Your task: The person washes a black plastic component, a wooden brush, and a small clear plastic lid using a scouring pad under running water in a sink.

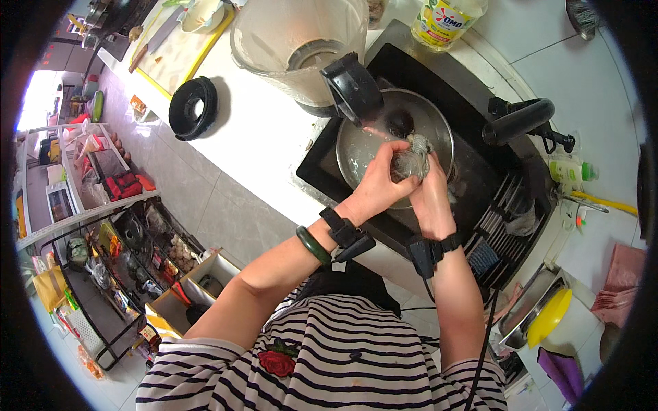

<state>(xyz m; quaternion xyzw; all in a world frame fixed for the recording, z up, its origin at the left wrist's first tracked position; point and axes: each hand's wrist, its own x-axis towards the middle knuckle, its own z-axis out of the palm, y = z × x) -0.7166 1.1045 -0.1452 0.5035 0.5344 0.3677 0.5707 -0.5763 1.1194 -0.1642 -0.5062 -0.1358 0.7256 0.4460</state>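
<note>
My left hand (380, 180) grips a small clear, round cup-like piece (405, 165) over a metal basin (345, 154) in the dark sink. Against the far side of that piece, my right hand (431, 192) holds a grey mesh scrubbing cloth (421, 144). Part of the cloth is hidden behind the piece and fingers. Inside the basin, just beyond my hands, is a dark round object (400, 122). A large clear jug (267, 41) with a black handle (354, 85) stands at the sink's left edge, the handle reaching over the basin.
A black ring-shaped lid (193, 109) lies on the white counter (247, 133). Further left are a cutting board (180, 61) and a knife (159, 38). A black faucet (519, 120) juts over the sink from the right. A yellow-labelled OMO bottle (444, 23) stands behind the sink.
</note>
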